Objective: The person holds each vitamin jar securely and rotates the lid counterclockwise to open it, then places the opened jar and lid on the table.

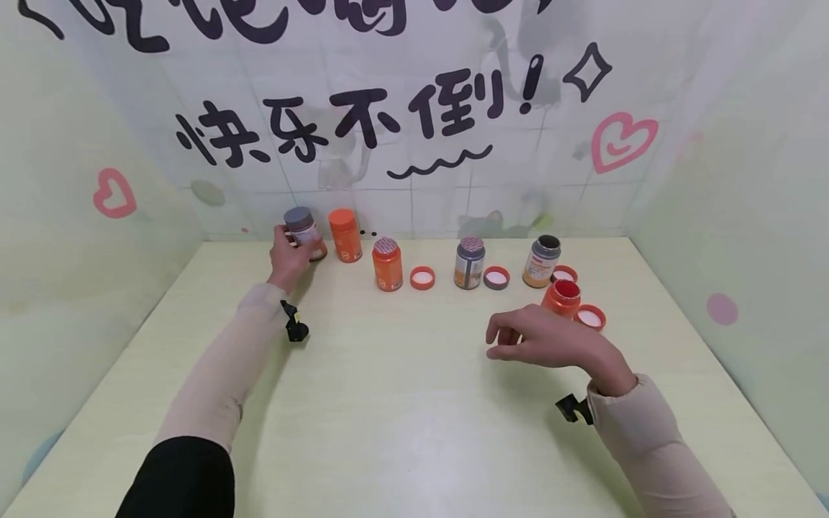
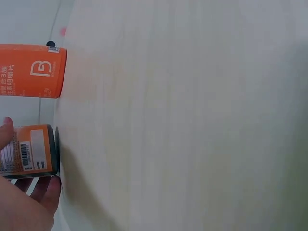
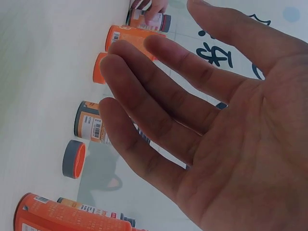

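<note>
At the back left, my left hand point(image 1: 291, 259) grips a grey-capped tablet bottle point(image 1: 301, 224), which leans slightly. In the left wrist view, fingers and thumb are around this bottle point(image 2: 36, 149), its base close to the table; I cannot tell if it touches. Just right of it stands an orange tablet bottle point(image 1: 345, 237) with its cap on. My right hand point(image 1: 550, 337) hovers over the table's right side with nothing in it, its fingers point(image 3: 139, 96) loosely bent. Nearest to that hand is an uncapped orange bottle point(image 1: 565, 293), partly hidden behind it.
Along the back stand an orange bottle point(image 1: 388, 266) and a grey bottle point(image 1: 469, 265), both with patterned seals. An uncapped grey bottle point(image 1: 542, 262) is farther right. Caps lie beside them, including an orange cap point(image 1: 422, 278) and a grey cap point(image 1: 496, 278). Walls point(image 1: 725, 180) enclose the table.
</note>
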Available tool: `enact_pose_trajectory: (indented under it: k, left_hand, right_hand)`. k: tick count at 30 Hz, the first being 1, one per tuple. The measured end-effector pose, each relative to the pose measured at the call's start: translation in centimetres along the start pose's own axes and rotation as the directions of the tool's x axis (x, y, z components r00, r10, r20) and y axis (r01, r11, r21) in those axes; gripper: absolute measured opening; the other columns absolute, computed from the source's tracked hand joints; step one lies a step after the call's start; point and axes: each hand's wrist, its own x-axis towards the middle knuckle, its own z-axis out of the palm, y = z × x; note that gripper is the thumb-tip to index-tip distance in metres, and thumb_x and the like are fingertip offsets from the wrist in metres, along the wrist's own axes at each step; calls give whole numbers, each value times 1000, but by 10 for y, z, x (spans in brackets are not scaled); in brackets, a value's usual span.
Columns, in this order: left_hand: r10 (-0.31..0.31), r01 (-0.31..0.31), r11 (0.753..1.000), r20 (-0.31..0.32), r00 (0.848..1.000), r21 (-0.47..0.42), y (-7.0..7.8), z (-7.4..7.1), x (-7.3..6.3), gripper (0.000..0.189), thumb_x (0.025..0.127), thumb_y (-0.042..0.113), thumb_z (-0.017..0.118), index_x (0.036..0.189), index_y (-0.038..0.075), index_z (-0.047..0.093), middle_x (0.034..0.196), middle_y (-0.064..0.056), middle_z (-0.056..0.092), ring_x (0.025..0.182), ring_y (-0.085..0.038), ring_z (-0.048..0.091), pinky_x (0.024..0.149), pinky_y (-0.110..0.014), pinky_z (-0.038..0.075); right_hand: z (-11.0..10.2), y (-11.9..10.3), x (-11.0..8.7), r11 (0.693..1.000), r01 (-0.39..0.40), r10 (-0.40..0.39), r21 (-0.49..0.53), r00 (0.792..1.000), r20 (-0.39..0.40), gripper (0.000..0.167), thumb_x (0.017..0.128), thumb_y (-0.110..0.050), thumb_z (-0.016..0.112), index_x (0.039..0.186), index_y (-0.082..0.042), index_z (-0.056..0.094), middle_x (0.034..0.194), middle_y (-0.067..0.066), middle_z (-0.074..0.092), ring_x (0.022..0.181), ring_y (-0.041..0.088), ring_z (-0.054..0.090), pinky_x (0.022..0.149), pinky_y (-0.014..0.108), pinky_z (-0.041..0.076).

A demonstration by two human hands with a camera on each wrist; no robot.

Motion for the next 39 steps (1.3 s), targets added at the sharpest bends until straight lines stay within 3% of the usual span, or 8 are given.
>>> enact_pose_trajectory:
  k: [4, 8, 14, 17, 23, 28, 33, 39]
  left_hand:
    - [-1, 1, 1000, -4, 1000, -7, -1, -3, -7, 77, 98, 41, 67, 155, 12, 24, 155, -20, 42, 138, -34, 47, 115, -50, 46]
    - [-22, 23, 1000, 9, 1000, -5, 0, -4, -22, 78, 97, 47, 65, 155, 16, 23, 154, -18, 42, 134, -32, 46, 113, -50, 45]
    - [0, 1, 1000, 71, 997, -24, 3, -2, -55, 72, 97, 40, 61, 154, 18, 23, 149, -17, 42, 126, -31, 48, 101, -43, 47]
    - [20, -13, 998, 123, 992, -62, 6, 0, -70, 70, 98, 34, 60, 154, 16, 23, 151, -17, 41, 130, -31, 46, 106, -44, 45]
    - [73, -31, 986, 254, 964, -163, 11, 7, -96, 67, 98, 18, 59, 153, 8, 22, 158, -21, 39, 141, -36, 44, 120, -53, 37]
    - [87, -25, 983, 341, 936, -183, 15, 19, -117, 73, 96, 13, 59, 157, 11, 19, 160, -18, 36, 145, -37, 39, 124, -57, 32]
    - [92, -14, 981, 397, 913, -196, 21, 36, -137, 83, 92, 10, 61, 163, 16, 16, 160, -16, 37, 146, -36, 37, 126, -58, 27]
    - [91, 3, 978, 436, 895, -209, 30, 58, -160, 82, 92, 5, 64, 161, 16, 23, 157, -17, 41, 143, -37, 40, 125, -60, 28]
  right_hand:
    - [0, -1, 1, 1000, -3, 3, 6, 1000, 7, 16, 97, -33, 72, 107, -20, 70, 93, -8, 72, 84, 9, 65, 76, 28, 55]
    - [1, -2, 1, 1000, -8, 8, 11, 1000, 15, 16, 97, -33, 72, 107, -20, 70, 93, -8, 72, 84, 9, 65, 77, 28, 55]
    - [2, -2, 2, 1000, -18, 18, 9, 1000, 22, 16, 98, -33, 71, 108, -20, 70, 93, -7, 72, 85, 10, 65, 77, 29, 55]
    - [2, -2, 2, 1000, -20, 19, 15, 999, 28, 17, 98, -33, 71, 108, -20, 70, 94, -7, 72, 85, 10, 65, 78, 29, 55]
    - [2, -2, 2, 1000, -20, 20, 21, 999, 28, 17, 98, -33, 71, 108, -20, 71, 95, -7, 72, 86, 10, 66, 78, 29, 55]
    - [3, -1, 3, 1000, -6, 5, 19, 1000, 23, 17, 98, -33, 71, 109, -20, 71, 95, -7, 72, 86, 10, 66, 78, 29, 55]
    - [4, 0, 2, 1000, -8, 7, 21, 1000, 19, 16, 98, -33, 71, 109, -21, 71, 94, -7, 72, 85, 10, 65, 78, 30, 55]
    - [4, 0, 2, 1000, -9, 9, 22, 1000, 15, 23, 98, -32, 70, 115, -16, 70, 96, -6, 73, 86, 10, 66, 79, 30, 55]
